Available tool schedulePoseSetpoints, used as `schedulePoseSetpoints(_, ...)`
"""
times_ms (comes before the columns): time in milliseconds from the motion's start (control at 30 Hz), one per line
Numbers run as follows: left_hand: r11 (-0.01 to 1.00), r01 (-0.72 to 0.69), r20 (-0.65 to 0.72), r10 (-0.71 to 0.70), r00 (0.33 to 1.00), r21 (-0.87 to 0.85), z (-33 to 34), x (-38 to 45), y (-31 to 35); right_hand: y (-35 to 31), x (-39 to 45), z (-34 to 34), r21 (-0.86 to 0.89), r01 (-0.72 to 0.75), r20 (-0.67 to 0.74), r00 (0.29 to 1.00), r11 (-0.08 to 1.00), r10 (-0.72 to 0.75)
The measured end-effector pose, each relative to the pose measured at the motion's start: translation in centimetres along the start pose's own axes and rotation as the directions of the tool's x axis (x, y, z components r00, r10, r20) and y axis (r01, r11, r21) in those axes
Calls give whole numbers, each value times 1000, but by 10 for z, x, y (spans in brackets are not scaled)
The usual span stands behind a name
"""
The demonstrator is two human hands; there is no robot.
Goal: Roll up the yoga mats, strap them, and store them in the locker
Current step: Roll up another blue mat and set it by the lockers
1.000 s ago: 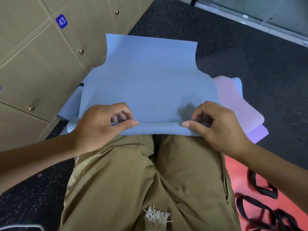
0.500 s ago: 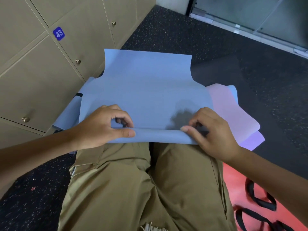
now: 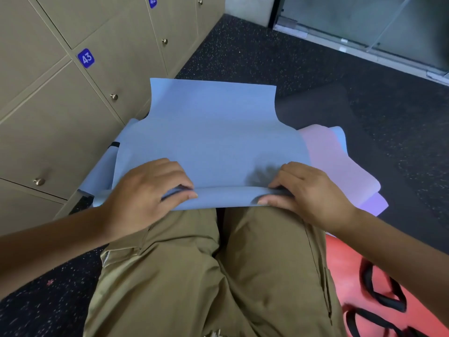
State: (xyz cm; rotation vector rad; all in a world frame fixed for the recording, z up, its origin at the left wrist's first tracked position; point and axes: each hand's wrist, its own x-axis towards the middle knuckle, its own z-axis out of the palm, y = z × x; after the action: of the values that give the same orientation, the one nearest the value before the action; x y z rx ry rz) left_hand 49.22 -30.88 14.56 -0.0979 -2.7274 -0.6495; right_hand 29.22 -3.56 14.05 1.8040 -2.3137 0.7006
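I kneel on the dark speckled floor (image 3: 303,69) with a blue mat (image 3: 213,137) spread out flat in front of my knees. Its near edge is turned over into a small, tight roll (image 3: 226,197) that lies just ahead of my tan trousers (image 3: 194,276).

My left hand (image 3: 145,190) sits on the left part of that roll, fingers curled over the top and the thumb stretched along the front, so the roll is pinched between them. My right hand (image 3: 308,190) does the same on the right part: fingers bent down behind the roll, thumb laid along its front edge, gripping it.

Under the blue mat, to the right, a pink mat (image 3: 340,166) sticks out, with a violet edge (image 3: 375,205) showing beneath it and a blue corner behind it. Another blue sheet (image 3: 102,176) shows on the left side, near the lockers (image 3: 60,117). The locker doors are all closed; one carries a blue tag reading 43 (image 3: 86,58), another 42 (image 3: 152,1).

By my right knee lies a red mat (image 3: 345,276) with black straps (image 3: 379,295) loose on top of it.
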Motion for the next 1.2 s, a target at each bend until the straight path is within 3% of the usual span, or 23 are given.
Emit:
schedulePoseSetpoints(133,977,-42,-121,68,990,207,7,-12,7,3,6,-4,111,-124,87,990,986,115)
schedulePoseSetpoints(300,980,-52,-52,63,997,190,5,-12,9,-2,6,-5,96,-171,86,983,981,163)
schedulePoseSetpoints(467,994,102,124,-106,987,35,0,8,-2,-14,6,0,-129,-104,-100,991,986,92)
schedulePoseSetpoints(567,964,247,191,-225,955,-98,0,16,-9,-18,7,5,-223,-133,-138,985,966,103)
schedulePoseSetpoints(800,821,437,317,-331,889,-368,-5,33,-19,-3,15,1,5,-219,42,975,976,218)
schedulePoseSetpoints(867,817,395,273,-301,914,-420,-5,33,-18,0,23,-2,103,-288,118,954,952,275)
schedulePoseSetpoints(933,877,284,154,-242,958,-387,-5,30,-16,2,30,-4,214,-368,205,923,905,326)
schedulePoseSetpoints(1067,978,140,-59,-151,987,-152,5,20,-9,5,42,-10,403,-533,339,842,744,420)
schedulePoseSetpoints(1200,998,61,-184,-54,981,31,19,10,-5,8,55,-15,391,-618,438,777,682,453)
